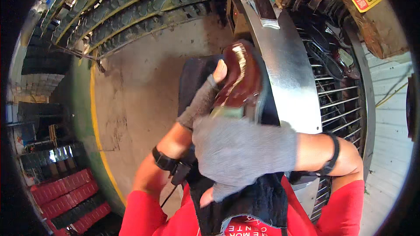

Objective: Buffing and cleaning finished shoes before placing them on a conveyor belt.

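A grey-gloved right hand (243, 150), closest to view, closes over the lower end of a glossy brown shoe (238, 78), hiding it. The left hand (203, 100), in a fingerless grey glove, grips the shoe's side. It is held above a dark cloth (262, 201), beside a curved metal guard (286, 61).

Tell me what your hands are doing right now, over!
Left hand in grey fingerless glove steadies the glossy dark-red leather shoe. Right hand, gloved too, covers its near end. Curved metal guard sits close behind the shoe.
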`<state>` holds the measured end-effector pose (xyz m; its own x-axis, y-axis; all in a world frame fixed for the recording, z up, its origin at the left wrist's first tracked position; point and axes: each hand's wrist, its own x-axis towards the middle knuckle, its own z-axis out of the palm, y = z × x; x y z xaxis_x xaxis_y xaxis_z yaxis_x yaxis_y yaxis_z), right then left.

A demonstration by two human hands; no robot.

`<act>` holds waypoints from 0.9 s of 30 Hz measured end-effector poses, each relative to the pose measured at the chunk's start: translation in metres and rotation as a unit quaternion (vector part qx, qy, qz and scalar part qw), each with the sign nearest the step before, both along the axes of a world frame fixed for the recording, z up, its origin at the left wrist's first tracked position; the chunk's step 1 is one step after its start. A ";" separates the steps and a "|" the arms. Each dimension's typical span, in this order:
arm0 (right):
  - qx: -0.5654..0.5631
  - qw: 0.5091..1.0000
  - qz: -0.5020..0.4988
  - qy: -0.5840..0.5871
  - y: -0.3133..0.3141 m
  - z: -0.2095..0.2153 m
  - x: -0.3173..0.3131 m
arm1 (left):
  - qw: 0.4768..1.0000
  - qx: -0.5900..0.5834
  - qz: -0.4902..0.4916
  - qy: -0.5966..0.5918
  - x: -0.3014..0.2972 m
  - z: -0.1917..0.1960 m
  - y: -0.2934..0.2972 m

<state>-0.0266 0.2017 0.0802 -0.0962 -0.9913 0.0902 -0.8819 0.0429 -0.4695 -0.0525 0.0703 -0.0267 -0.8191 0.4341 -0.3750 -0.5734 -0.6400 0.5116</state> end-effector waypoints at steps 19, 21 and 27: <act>-0.149 0.606 -0.439 -0.646 0.083 -0.112 0.062 | 0.998 0.037 0.037 0.026 0.041 -0.047 -0.017; -0.224 0.646 -0.449 -0.575 0.078 -0.106 0.051 | 0.959 0.276 -0.030 0.052 0.039 -0.018 -0.006; -0.324 0.737 -0.476 -0.354 0.035 -0.065 0.044 | 0.978 -0.174 0.081 0.086 0.073 0.012 0.001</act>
